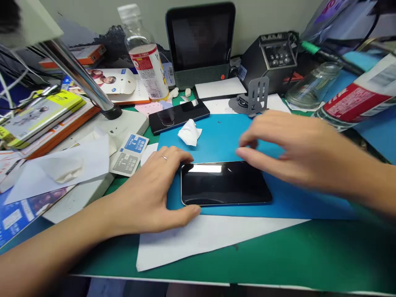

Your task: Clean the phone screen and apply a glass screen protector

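Note:
A black smartphone (225, 185) lies face up on a blue mat (216, 132), its glossy screen reflecting a bright white strip. My left hand (157, 189), with a ring on one finger, spans the phone's left end: the fingers rest at its far edge and the thumb at its near edge. Over the phone's far right corner hovers my right hand (287, 148), slightly blurred, its fingers curled and the thumb and index tips close together. Whether anything small is between those tips I cannot make out. A crumpled white tissue (189, 133) sits on the mat beyond the phone.
Behind the mat are another dark phone (179, 116), a grey metal stand (258, 95), a plastic bottle (148, 70) and a screen device (202, 41). To the left are wipe packets (130, 154) and a lamp post (83, 78); rightward, a red-labelled bottle (355, 99). White paper (198, 239) lies in front.

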Demonstrator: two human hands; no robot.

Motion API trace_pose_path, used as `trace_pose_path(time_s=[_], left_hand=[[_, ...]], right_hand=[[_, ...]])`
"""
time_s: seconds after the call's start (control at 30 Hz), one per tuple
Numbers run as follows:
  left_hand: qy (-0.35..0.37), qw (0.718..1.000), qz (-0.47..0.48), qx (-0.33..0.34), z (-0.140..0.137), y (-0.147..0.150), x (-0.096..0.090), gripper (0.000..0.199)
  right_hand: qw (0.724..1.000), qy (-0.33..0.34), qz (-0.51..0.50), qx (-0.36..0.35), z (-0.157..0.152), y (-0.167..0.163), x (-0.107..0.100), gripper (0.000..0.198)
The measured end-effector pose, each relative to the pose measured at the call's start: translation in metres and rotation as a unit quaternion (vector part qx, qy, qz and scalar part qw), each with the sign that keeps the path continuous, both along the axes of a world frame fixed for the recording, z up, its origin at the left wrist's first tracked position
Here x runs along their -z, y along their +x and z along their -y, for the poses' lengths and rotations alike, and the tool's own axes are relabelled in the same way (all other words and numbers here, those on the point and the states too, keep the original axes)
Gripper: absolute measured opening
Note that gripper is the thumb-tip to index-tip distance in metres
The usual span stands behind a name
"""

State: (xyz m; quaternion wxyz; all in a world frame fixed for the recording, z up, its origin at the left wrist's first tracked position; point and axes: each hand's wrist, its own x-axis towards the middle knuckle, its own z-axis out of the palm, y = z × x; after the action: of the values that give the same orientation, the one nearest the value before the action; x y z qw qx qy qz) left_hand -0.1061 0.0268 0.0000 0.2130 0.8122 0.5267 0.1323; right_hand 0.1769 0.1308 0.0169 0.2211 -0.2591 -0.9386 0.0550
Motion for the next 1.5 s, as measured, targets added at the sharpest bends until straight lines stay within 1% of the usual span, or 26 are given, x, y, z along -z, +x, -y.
trace_pose_path(time_s=[0.03, 0.1, 0.2, 0.23, 0.33, 0.37, 0.43, 0.5, 0.53, 0.6, 0.67, 0.73, 0.87, 0.97, 1.1, 1.2, 1.33, 1.4, 1.5], left_hand=[[0.002, 1.000, 0.013, -0.006, 0.000, 0.000, 0.000, 0.054], [0.002, 0.999, 0.041, -0.019, -0.001, 0.000, -0.001, 0.047], [0.019, 0.998, 0.058, -0.007, -0.001, -0.002, -0.001, 0.043], [0.028, 0.998, 0.054, -0.002, -0.001, -0.003, -0.001, 0.044], [0.050, 0.998, 0.034, 0.014, 0.001, -0.004, 0.001, 0.048], [0.057, 0.998, 0.030, 0.020, 0.001, -0.004, 0.002, 0.051], [0.070, 0.997, 0.028, 0.029, 0.003, -0.004, 0.004, 0.059], [0.080, 0.996, 0.032, 0.024, 0.004, -0.004, 0.006, 0.066], [0.083, 0.996, 0.033, 0.020, 0.004, -0.003, 0.007, 0.068], [0.085, 0.996, 0.032, 0.016, 0.004, -0.003, 0.009, 0.071], [0.082, 0.996, 0.033, 0.019, 0.003, -0.004, 0.010, 0.071], [0.075, 0.996, 0.039, 0.020, 0.002, -0.004, 0.009, 0.069], [0.078, 0.995, 0.054, 0.024, 0.002, -0.006, 0.008, 0.066], [0.093, 0.994, 0.043, 0.035, 0.003, -0.006, 0.007, 0.066], [0.096, 0.994, 0.030, 0.041, 0.003, -0.006, 0.007, 0.065], [0.081, 0.995, 0.039, 0.040, 0.002, -0.007, 0.007, 0.064], [0.080, 0.995, 0.051, 0.044, 0.001, -0.009, 0.008, 0.064], [0.079, 0.994, 0.059, 0.044, 0.001, -0.010, 0.009, 0.063], [0.073, 0.995, 0.063, 0.037, 0.001, -0.009, 0.009, 0.062]], right_hand=[[1.000, -0.008, 0.012, -0.012, -0.006, -0.022, 0.000, 0.028], [0.999, -0.024, 0.025, -0.010, -0.020, -0.059, 0.003, 0.028], [0.995, -0.062, 0.073, 0.002, -0.040, -0.098, 0.010, 0.044], [0.994, -0.068, 0.086, -0.001, -0.044, -0.108, 0.013, 0.043], [0.993, -0.064, 0.097, -0.004, -0.045, -0.123, 0.014, 0.023], [0.994, -0.059, 0.092, 0.001, -0.042, -0.123, 0.012, 0.020], [0.997, -0.042, 0.062, 0.013, -0.029, -0.114, 0.006, 0.021], [1.000, -0.017, 0.014, 0.020, -0.010, -0.095, -0.001, 0.022], [1.000, 0.009, -0.007, 0.021, 0.001, -0.083, -0.003, 0.022], [0.998, 0.053, -0.016, 0.037, 0.023, -0.061, -0.003, 0.020], [0.997, 0.065, -0.006, 0.050, 0.045, -0.043, 0.002, 0.016], [0.996, 0.067, 0.009, 0.061, 0.064, -0.032, 0.011, 0.015], [0.990, 0.090, 0.044, 0.096, 0.092, -0.029, 0.024, 0.024], [0.984, 0.106, 0.086, 0.114, 0.098, -0.040, 0.024, 0.035], [0.979, 0.085, 0.112, 0.148, 0.096, -0.051, 0.021, 0.041], [0.974, 0.084, 0.118, 0.175, 0.105, -0.041, 0.022, 0.041], [0.968, 0.078, 0.112, 0.210, 0.117, -0.025, 0.024, 0.038], [0.968, 0.067, 0.111, 0.213, 0.114, -0.031, 0.024, 0.037], [0.970, 0.052, 0.113, 0.208, 0.105, -0.052, 0.023, 0.037]])
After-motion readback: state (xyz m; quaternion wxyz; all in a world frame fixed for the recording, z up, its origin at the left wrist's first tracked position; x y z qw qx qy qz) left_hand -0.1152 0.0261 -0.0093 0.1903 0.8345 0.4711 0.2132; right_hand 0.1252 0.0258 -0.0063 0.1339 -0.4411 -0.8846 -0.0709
